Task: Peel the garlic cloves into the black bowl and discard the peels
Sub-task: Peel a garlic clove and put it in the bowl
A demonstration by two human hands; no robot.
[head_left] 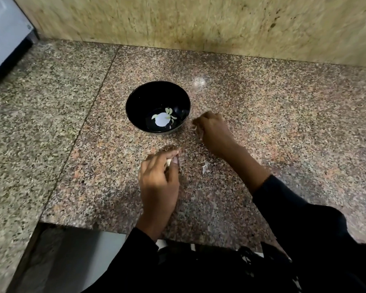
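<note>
Head view: one black bowl (140,102); left hand (159,180) pinches clove (169,161), right hand (215,134) pinches peel (194,128).

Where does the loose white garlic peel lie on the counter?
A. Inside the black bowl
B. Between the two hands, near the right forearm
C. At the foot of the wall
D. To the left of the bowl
B: the peel lies on the counter, right of the left hand and beside the right forearm, outside the bowl.
</note>
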